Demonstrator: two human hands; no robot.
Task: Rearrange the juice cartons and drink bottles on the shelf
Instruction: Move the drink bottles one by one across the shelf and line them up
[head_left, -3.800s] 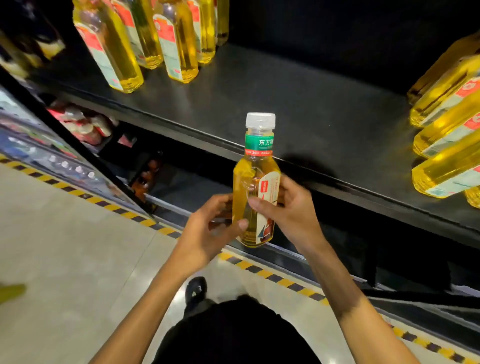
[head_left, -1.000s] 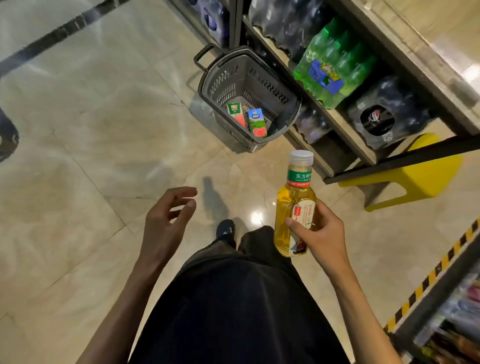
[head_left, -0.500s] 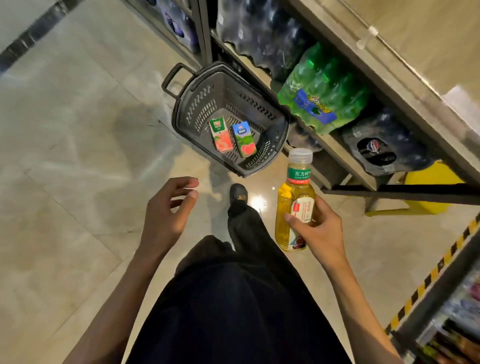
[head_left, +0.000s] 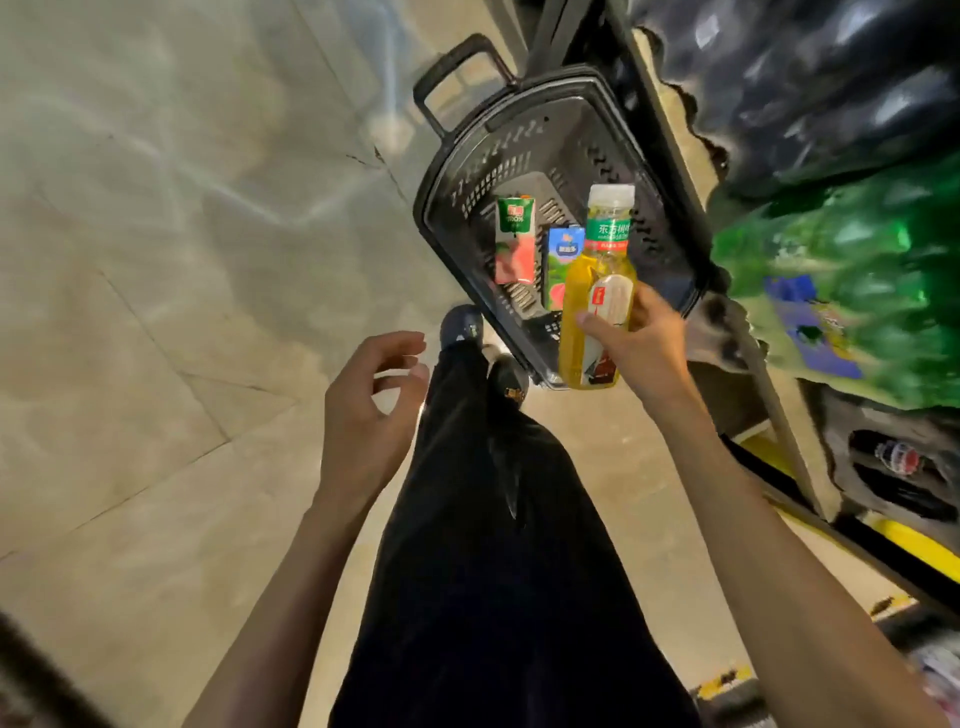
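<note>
Now | right hand (head_left: 641, 345) grips bottle (head_left: 597, 291) above basket (head_left: 457, 171) | left hand (head_left: 366, 410) loosely curled, empty

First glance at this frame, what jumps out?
The yellow bottle, gripped by the right hand, shows in front of the dark basket on the floor, top centre. A green-topped carton and a blue carton lie inside it. The left hand hangs empty, fingers loosely curled.

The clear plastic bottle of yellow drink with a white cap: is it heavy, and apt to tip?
Probably fairly heavy for its size: the clear plastic bottle looks nearly full. Tall and narrow, it may tip if stood on the floor of the dark slotted basket. The right hand alone holds it, so it seems manageable.
</note>
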